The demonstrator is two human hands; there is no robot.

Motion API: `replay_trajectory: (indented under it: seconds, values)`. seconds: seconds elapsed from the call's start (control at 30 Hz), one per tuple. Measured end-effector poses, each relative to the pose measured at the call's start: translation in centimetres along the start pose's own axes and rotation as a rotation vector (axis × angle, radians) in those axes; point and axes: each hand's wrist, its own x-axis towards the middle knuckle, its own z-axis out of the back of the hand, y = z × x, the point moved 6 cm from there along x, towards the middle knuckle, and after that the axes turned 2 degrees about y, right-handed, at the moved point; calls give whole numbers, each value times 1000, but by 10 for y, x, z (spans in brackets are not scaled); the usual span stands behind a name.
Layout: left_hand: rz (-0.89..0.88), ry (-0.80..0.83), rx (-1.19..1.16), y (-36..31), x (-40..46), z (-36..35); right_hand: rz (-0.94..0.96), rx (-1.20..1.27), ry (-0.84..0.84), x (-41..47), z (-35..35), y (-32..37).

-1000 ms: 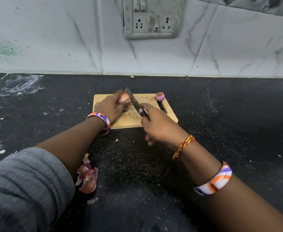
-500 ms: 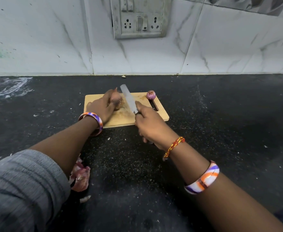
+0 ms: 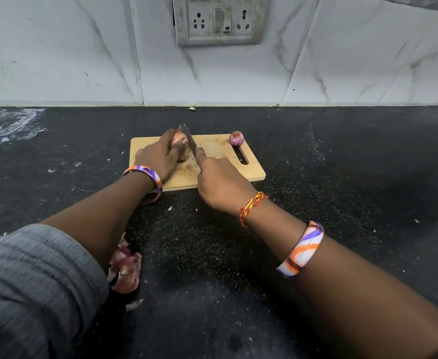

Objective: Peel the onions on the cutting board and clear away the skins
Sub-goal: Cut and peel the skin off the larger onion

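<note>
A small wooden cutting board lies on the black counter. My left hand grips a pinkish onion at the board's far left. My right hand holds a knife whose blade stands against the right side of that onion; the handle is hidden in my fist. A second, purple onion with a trimmed top sits alone at the board's far right, above the handle slot. A heap of pink onion skins lies on the counter near me, partly under my left forearm.
The black speckled counter runs back to a white marble-tiled wall with a socket plate. White smears mark the counter at far left. Small scraps dot the counter around the board.
The knife blade has swung from lying flatter beside the onion to standing on edge against its right side. The camera has shifted, so the board sits more central.
</note>
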Motion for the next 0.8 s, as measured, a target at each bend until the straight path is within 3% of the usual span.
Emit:
replay_trajectory:
  seconds: [0.37, 0.6, 0.8]
  values:
    - [-4, 13, -81, -1, 1, -2, -13, 57, 32, 1, 11, -8]
    - [32, -16, -116, -1, 1, -1, -9, -291, -81, 1, -10, 12]
    - [41, -26, -131, -3, 2, 0, -15, -237, -70, 6, -10, 10]
